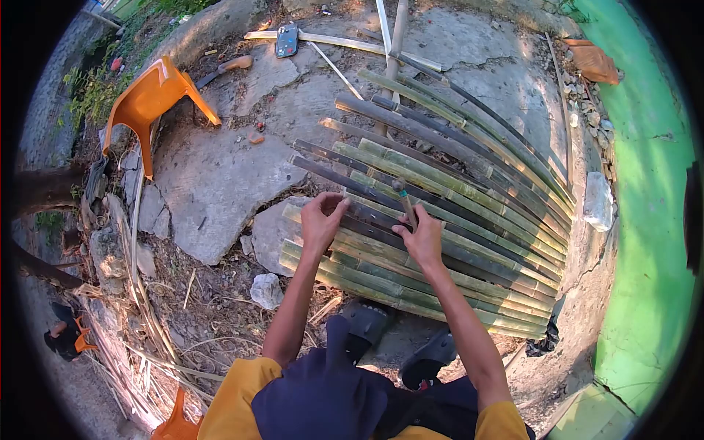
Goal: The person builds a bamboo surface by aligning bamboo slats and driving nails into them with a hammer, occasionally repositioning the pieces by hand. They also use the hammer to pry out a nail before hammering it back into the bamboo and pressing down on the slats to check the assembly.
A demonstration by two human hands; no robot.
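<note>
Split bamboo slats (469, 198), green and dark brown, lie side by side in front of me and reach away to the right. My right hand (422, 239) is wrapped round the wooden handle of a hammer (406, 201), whose small dark head points up over the slats. To its left, my left hand (321, 221) is closed in a pinch at the left part of a dark slat. Whatever sits between its thumb and finger is too small to make out. Both hands are over the nearer slats.
An orange plastic chair (150, 99) and a wooden-handled blade (224, 70) are at upper left. A phone (287, 40) rests near a bamboo strip at the top. A white stone (266, 291) lies nearby, and green ground (645, 220) runs along the right.
</note>
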